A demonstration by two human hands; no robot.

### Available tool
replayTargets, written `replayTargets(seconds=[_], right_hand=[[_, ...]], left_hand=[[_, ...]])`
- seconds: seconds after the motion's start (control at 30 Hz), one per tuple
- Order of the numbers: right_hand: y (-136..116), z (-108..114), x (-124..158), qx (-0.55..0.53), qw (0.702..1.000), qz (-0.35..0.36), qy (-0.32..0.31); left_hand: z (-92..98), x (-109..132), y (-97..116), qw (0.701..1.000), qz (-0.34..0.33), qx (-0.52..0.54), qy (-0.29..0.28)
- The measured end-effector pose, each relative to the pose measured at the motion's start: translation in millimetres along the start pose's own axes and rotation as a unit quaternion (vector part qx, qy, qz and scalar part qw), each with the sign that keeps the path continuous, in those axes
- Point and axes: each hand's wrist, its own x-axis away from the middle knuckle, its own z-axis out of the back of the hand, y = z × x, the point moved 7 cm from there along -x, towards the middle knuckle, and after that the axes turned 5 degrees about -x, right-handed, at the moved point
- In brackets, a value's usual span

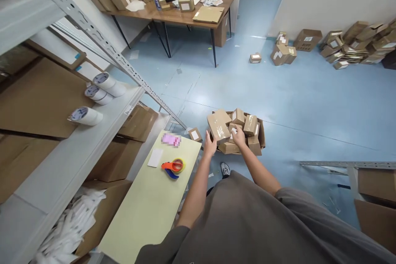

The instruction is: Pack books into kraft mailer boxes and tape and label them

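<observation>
A flat taped cardboard box [219,125] is tilted over the left side of a large open carton [262,134] on the floor. My left hand [210,146] grips that taped box at its near left edge, thumb in front. Inside the carton, my right hand [239,137] closes on a small cardboard box [231,127] with a white label; its fingertips are partly hidden. Around both hands lie several more small brown boxes, among them a labelled box [237,115] and a box with shiny tape [250,124].
Left of me, a pale yellow table [139,202] bears an orange tape dispenser [173,166] and a white card [155,157]. A metal shelf [102,128] holds white rolls [88,116]. Beyond are a brown desk [182,15] and piled boxes [349,45]. Another rack [349,165] stands right.
</observation>
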Motion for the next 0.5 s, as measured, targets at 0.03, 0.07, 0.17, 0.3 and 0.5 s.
replayTargets(seconds=[0.03,0.07,0.17,0.3,0.5], right_hand=[[-5,12,-13,0.011,1.0,-0.004,0.022],[-12,20,-24,0.01,1.0,0.001,0.03],[-36,19,-43,-0.027,0.999,0.045,-0.01],[-58,-14,-38,-0.056,0.992,0.077,-0.078],[-85,-99,12,-0.036,0.964,0.144,-0.221]], left_hand=[[-1.0,-4,5,1.0,-0.006,-0.008,0.007],[0.2,-7,8,1.0,-0.013,-0.012,0.014],[15.1,-10,4,0.999,-0.019,-0.006,0.046],[51.9,-3,-12,0.992,-0.024,0.037,0.117],[116.5,44,-53,0.97,-0.025,0.128,0.204]])
